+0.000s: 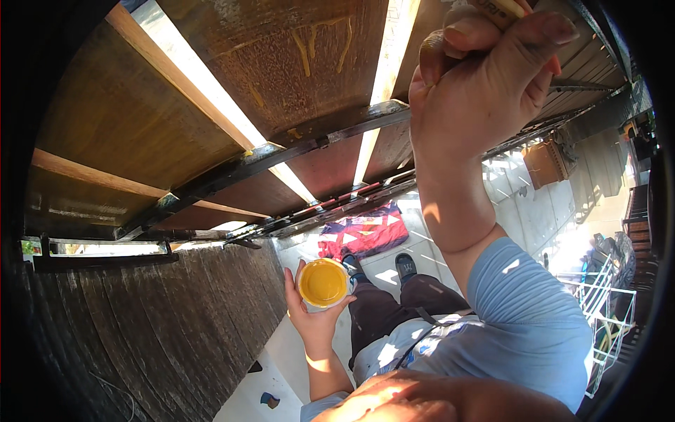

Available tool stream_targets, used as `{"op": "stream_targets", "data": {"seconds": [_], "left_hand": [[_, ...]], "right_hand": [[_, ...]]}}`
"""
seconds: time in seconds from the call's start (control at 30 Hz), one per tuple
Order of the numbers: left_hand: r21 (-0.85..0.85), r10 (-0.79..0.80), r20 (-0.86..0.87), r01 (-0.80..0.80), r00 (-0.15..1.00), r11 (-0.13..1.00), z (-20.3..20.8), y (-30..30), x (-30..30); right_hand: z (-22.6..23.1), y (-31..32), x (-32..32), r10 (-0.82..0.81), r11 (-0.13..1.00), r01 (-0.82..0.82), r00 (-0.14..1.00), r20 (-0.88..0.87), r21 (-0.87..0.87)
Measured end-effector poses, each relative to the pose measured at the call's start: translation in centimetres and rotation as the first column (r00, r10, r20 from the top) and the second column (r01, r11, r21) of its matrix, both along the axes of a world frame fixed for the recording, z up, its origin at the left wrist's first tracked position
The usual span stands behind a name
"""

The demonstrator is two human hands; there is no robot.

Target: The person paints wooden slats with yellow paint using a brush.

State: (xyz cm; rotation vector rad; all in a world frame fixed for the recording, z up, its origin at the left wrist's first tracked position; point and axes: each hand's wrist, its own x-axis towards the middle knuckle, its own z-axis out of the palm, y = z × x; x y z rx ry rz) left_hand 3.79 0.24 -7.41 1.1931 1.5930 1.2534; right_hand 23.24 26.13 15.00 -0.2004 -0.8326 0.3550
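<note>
Low in front of me, my left hand [313, 326] is wrapped round a round tub [323, 306]. Yellow-brown liquid [325, 285] lies inside it, and the tub is held roughly level. My right hand [481, 91] is raised high at the upper right, closed round the pale wooden handle of a paintbrush [500, 10]. The brush's bristles are out of view. Close to that hand, overhead, are brown wooden boards [260, 77] with bright gaps between them. Yellow drips [304, 53] streak one of these boards.
A dark metal bar [330, 133] crosses the boards. To the left is a dark plank wall [162, 316]. A red patterned cloth [369, 232] lies on the pale floor ahead of my feet. A white wire rack [608, 302] stands at right, and a brown wooden box [545, 163] farther off.
</note>
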Motion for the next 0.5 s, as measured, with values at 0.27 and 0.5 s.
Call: {"op": "stream_targets", "data": {"seconds": [0.27, 0.5], "left_hand": [[0.018, -0.026, -0.015, 0.026, 1.000, 0.999, -0.3, 0.1, 1.0], [0.021, -0.042, -0.041, 0.043, 0.998, 0.999, 0.5, 0.3, 1.7]], "right_hand": [[-0.9, -1.2, 4.2, -0.211, 0.962, 0.213, 0.977, 0.026, -0.172], [-1.8, -4.0, 5.8, 0.004, 0.974, 0.008, 0.999, 0.053, -0.228]]}}
